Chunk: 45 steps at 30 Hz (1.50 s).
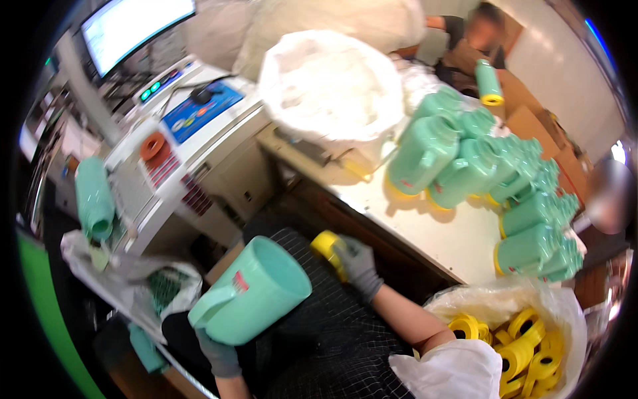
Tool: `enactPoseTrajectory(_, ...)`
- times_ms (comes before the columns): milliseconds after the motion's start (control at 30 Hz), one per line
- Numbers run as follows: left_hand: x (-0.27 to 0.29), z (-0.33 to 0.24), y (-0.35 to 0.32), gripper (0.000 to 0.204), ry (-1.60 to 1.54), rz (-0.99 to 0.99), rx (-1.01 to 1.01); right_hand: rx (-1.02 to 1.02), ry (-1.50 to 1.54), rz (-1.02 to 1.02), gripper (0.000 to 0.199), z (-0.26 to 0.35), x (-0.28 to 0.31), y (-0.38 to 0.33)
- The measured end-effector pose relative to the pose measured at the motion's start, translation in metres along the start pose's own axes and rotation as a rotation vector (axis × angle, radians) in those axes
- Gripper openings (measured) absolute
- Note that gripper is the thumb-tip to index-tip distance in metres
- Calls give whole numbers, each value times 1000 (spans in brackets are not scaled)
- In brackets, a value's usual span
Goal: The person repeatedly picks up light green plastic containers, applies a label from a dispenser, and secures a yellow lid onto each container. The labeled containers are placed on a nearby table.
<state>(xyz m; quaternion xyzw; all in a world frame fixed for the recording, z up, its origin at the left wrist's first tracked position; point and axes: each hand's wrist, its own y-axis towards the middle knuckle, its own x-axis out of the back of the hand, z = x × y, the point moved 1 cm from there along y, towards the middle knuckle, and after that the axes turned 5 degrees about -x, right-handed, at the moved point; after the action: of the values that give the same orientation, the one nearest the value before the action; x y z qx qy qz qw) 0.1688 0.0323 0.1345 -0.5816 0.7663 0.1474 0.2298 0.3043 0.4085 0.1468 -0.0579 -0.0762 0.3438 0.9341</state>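
My left hand [219, 356], in a grey glove, is closed on the lower end of a mint-green plastic jug [256, 299]. The jug tilts over my lap with its wide open end up and to the right, its handle on the left and a small red label on its side. To its right, my gloved right hand [359, 266] grips a round yellow plastic base [325, 246], apart from the jug. Several green jugs with yellow bases [425, 153] stand on the white table [399, 223]. My left fingers are mostly hidden behind the jug.
A bag of yellow bases [531, 352] sits at the lower right, a large white bag [329, 86] at the back. On the left are a desk with a monitor [136, 33], an orange tape roll [154, 147] and another green jug [95, 196]. A co-worker [465, 50] holds a jug.
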Motion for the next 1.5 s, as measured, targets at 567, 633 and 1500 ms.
enactPoseTrajectory(567,-23,3,-21,45,-99,-65,251,1031,-154,398,67,116,-50,-28)
enactPoseTrajectory(633,-25,2,-17,43,-394,-164,360,1023,-171,398,65,116,-49,-30)
enactPoseTrajectory(1500,-55,-61,-11,34,702,-197,-367,218,132,672,127,166,-64,-27)
